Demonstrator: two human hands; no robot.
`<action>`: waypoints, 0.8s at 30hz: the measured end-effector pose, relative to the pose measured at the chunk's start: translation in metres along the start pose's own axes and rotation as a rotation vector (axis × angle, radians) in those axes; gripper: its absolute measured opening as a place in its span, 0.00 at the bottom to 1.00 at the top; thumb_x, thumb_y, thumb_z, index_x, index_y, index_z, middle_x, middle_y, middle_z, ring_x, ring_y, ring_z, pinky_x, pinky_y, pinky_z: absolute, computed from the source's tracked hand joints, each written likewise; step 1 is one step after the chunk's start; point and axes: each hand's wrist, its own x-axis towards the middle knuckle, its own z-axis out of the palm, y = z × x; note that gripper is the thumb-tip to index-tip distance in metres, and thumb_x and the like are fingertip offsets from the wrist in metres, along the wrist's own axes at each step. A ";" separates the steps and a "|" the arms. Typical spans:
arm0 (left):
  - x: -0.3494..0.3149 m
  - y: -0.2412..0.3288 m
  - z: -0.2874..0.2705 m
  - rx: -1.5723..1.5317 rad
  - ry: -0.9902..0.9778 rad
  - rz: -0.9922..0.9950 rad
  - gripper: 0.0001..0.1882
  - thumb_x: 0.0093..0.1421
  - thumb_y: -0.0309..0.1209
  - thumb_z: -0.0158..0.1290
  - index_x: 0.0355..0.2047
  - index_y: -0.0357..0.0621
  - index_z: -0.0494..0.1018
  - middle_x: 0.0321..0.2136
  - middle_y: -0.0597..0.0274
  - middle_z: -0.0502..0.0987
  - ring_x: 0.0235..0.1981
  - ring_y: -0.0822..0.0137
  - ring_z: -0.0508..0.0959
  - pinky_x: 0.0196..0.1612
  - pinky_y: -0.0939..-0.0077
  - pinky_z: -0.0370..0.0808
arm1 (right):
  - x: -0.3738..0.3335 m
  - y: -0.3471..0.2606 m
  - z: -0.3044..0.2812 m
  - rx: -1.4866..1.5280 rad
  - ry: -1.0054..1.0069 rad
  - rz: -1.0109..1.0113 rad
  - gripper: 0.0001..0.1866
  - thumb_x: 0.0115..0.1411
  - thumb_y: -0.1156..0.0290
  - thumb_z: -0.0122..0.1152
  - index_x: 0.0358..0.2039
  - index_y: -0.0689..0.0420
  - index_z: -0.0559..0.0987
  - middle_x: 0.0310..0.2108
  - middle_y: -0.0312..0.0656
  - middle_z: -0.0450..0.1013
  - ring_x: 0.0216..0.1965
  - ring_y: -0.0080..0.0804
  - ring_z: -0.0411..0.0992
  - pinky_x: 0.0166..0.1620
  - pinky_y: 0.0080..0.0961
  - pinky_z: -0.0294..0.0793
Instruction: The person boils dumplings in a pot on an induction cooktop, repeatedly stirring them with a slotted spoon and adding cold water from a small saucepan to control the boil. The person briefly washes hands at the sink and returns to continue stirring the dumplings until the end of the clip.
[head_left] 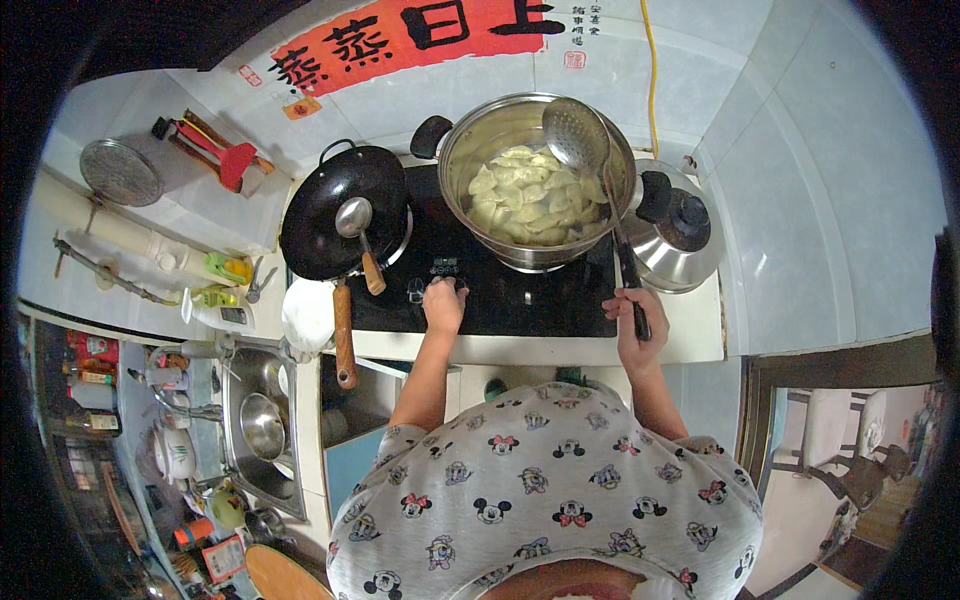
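Note:
Dumplings fill the water in a steel pot on the black cooktop. My right hand is closed around the dark handle of a skimmer. Its round perforated head rests at the pot's far right rim, above the water, and the handle slants down over the near right side. My left hand is at the cooktop's front controls, just below the small lit display. Its fingers are curled together with the tips on the panel; whatever lies under them is hidden.
Left of the pot sits a black wok with a wooden handle, a metal ladle lying in it. A steel lid stands to the right. A white plate is beside the wok, and a sink is farther left.

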 end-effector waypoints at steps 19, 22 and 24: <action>-0.005 0.001 -0.008 -0.019 0.036 0.013 0.14 0.45 0.32 0.62 0.31 0.37 0.75 0.28 0.46 0.76 0.32 0.48 0.77 0.38 0.60 0.74 | 0.006 -0.004 0.000 0.016 0.004 -0.060 0.07 0.61 0.80 0.47 0.38 0.67 0.70 0.33 0.48 0.70 0.28 0.32 0.75 0.28 0.21 0.76; -0.016 0.013 -0.027 -0.049 0.156 0.005 0.13 0.47 0.33 0.61 0.29 0.37 0.75 0.27 0.48 0.76 0.32 0.49 0.77 0.36 0.61 0.74 | 0.008 -0.006 -0.008 0.016 -0.001 -0.015 0.06 0.61 0.79 0.48 0.37 0.66 0.72 0.32 0.46 0.69 0.30 0.31 0.75 0.30 0.21 0.77; -0.022 0.009 -0.037 -0.113 0.040 -0.003 0.11 0.47 0.32 0.60 0.28 0.39 0.74 0.25 0.49 0.75 0.30 0.50 0.77 0.33 0.61 0.73 | 0.014 -0.017 -0.017 -0.030 0.005 -0.022 0.05 0.61 0.79 0.49 0.36 0.65 0.73 0.31 0.45 0.70 0.29 0.30 0.76 0.30 0.20 0.76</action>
